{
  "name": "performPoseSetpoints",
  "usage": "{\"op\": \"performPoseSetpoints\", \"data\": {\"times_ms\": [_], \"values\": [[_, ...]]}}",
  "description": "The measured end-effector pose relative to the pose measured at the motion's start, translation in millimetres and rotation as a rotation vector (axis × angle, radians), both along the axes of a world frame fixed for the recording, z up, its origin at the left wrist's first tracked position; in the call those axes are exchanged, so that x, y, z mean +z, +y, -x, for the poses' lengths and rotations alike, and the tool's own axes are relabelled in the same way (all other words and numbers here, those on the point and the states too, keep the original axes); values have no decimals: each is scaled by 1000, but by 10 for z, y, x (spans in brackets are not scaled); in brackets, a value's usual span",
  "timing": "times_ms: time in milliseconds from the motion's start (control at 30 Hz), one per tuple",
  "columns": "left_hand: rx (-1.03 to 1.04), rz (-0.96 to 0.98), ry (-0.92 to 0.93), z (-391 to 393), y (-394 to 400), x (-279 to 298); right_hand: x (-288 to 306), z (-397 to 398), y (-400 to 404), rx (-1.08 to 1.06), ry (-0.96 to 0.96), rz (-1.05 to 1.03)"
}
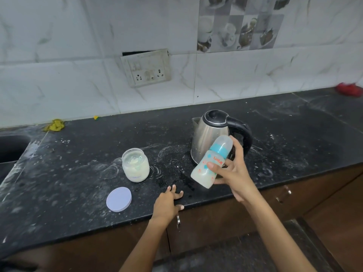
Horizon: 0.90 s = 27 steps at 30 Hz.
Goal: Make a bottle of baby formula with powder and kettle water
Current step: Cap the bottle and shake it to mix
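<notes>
The right hand [232, 171] is clamping the capped baby bottle [211, 163] around its lower body, holding it off the surface [78, 193] just in front of the kettle [211, 134]; its long axis is tilting, cap up toward the kettle handle and milky base down toward the front edge. The left hand [169, 203] is resting flat and empty, fingers spread, on the surface edge in front of the kettle and nearer the open powder jar [135, 164] and its loose lid [119, 199]. Judgement: mixing looks nearly done, so the right hand seems the one to shake the bottle or stand it upright.
</notes>
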<state>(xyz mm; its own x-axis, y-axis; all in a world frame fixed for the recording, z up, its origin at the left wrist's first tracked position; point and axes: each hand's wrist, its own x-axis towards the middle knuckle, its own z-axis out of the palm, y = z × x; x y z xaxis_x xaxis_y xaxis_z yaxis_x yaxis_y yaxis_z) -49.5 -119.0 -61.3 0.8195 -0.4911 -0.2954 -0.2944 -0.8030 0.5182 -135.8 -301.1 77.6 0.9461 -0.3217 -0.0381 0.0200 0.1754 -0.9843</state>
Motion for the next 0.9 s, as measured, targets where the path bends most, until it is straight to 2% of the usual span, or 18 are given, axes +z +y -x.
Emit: {"op": "performPoseSetpoints", "data": {"times_ms": [67, 167, 333, 467, 500, 600, 633, 667, 733, 800, 900], "values": [[3, -4, -2, 4, -2, 17, -92, 6, 84, -2, 0, -66], [32, -6, -22, 20, 3, 43, -185, 79, 229, 142, 31, -95], [-6, -17, -3, 19, -4, 35, -174, 0, 110, -94, -102, -316], [105, 28, 7, 31, 2, 41, -184, 100, 277, 243, -4, -160], [98, 37, 0, 28, 5, 32, -174, 106, 274, 233, -25, -162], [10, 8, -22, 18, 11, -1, -140, 12, 114, -77, -108, -330], [3, 3, -28, 17, 10, -1, -129, 4, 102, -114, -100, -338], [2, -3, -36, 12, 9, -7, -137, 13, 128, -88, -61, -301], [3, -32, -54, 23, 4, 11, -189, 79, 216, 124, 48, -165], [-3, -47, -69, 27, 1, 39, -169, 146, 243, 224, 67, -112], [-14, -5, -42, 16, 10, 8, -119, 46, 86, -84, -37, -308]]}}
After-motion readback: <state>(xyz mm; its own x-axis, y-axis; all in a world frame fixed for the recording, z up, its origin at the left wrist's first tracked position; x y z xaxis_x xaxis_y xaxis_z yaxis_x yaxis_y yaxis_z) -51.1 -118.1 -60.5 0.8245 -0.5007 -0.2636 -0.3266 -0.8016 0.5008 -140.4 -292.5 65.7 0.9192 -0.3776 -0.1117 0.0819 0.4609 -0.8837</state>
